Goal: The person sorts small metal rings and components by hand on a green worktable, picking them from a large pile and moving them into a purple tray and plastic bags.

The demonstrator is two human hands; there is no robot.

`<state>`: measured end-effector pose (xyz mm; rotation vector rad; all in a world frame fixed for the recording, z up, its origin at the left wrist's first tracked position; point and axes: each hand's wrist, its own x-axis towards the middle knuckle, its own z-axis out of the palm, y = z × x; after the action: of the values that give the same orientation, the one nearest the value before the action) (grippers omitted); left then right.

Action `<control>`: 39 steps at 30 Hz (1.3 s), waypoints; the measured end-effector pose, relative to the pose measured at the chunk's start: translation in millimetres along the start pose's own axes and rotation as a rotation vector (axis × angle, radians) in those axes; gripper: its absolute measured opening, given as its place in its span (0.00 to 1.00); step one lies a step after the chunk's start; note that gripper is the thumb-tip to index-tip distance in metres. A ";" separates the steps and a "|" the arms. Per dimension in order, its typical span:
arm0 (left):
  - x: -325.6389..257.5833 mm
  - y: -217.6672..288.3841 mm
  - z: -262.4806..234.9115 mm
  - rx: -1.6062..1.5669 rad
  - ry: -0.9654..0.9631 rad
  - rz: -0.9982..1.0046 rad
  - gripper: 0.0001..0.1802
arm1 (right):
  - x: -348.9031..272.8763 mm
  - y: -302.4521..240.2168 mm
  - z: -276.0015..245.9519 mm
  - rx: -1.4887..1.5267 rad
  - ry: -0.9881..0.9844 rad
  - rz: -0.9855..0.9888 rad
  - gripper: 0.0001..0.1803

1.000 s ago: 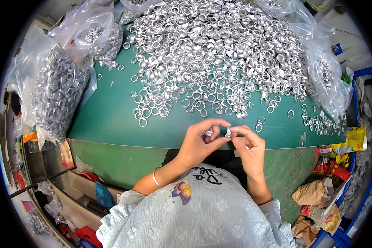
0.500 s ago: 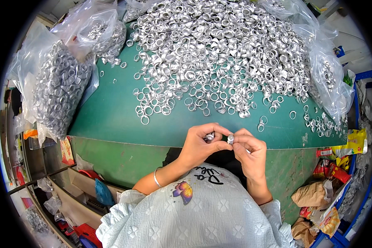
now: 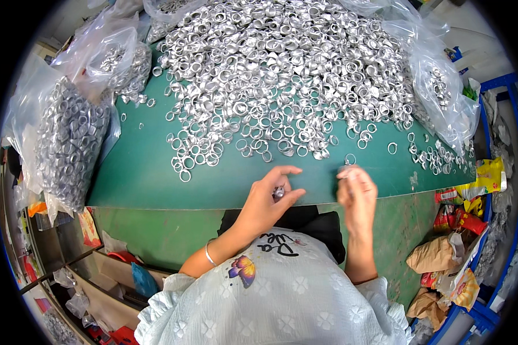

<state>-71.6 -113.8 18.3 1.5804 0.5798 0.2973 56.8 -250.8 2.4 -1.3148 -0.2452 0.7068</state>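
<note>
A big heap of silver metal rings (image 3: 282, 63) covers the far part of the green table (image 3: 224, 184). My left hand (image 3: 266, 198) hovers at the table's near edge, its thumb and forefinger apart. Silver rings (image 3: 278, 192) show in its palm, held by the curled lower fingers; how many I cannot tell. To the right, my right hand (image 3: 358, 192) is over the table and smeared by motion. Just beyond its fingertips lies a single ring (image 3: 350, 159). Whether those fingers hold or touch anything is not clear.
Clear plastic bags filled with rings stand at the left, the nearest bag (image 3: 72, 144) bulging. Another plastic bag (image 3: 443, 86) lies at the right beside loose rings (image 3: 437, 160). Below are an open drawer (image 3: 106, 276) at left, and paper bags (image 3: 434, 253) with colourful packets at right.
My hands, together at a small silver piece before, have parted. The right hand has moved away to the right; the left thumb and forefinger have spread, rings still in the palm. The view has shifted slightly.
</note>
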 end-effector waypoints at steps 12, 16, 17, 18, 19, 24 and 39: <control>6.7 -25.1 -0.3 -0.049 -0.093 0.088 0.11 | 38.9 9.0 -20.9 -1.172 0.116 -0.572 0.07; 7.1 -20.3 -0.6 -0.385 -0.084 -0.095 0.14 | 63.6 5.5 -10.5 -1.177 0.148 -0.662 0.08; 6.3 -18.9 -2.2 -0.454 -0.081 -0.129 0.14 | 65.5 -0.8 -9.2 -1.184 0.197 -0.654 0.09; 5.6 -18.7 -4.2 -0.527 -0.079 -0.163 0.15 | 67.2 -6.2 -8.8 -1.194 0.245 -0.647 0.09; 5.5 -18.8 -5.9 -0.599 -0.076 -0.196 0.16 | 66.4 -9.0 -9.2 -1.197 0.288 -0.620 0.11; 9.0 -22.5 -3.4 -0.712 -0.064 -0.168 0.15 | 44.9 -7.0 10.3 -1.110 -0.009 -0.547 0.13; 4.6 -31.0 -0.7 -0.634 -0.090 -0.178 0.09 | 26.9 4.1 11.2 -1.356 0.044 -0.436 0.18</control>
<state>-73.8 -110.6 -12.8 0.9206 0.4890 0.2425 70.1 -225.4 -4.4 -2.4235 -1.0593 0.0429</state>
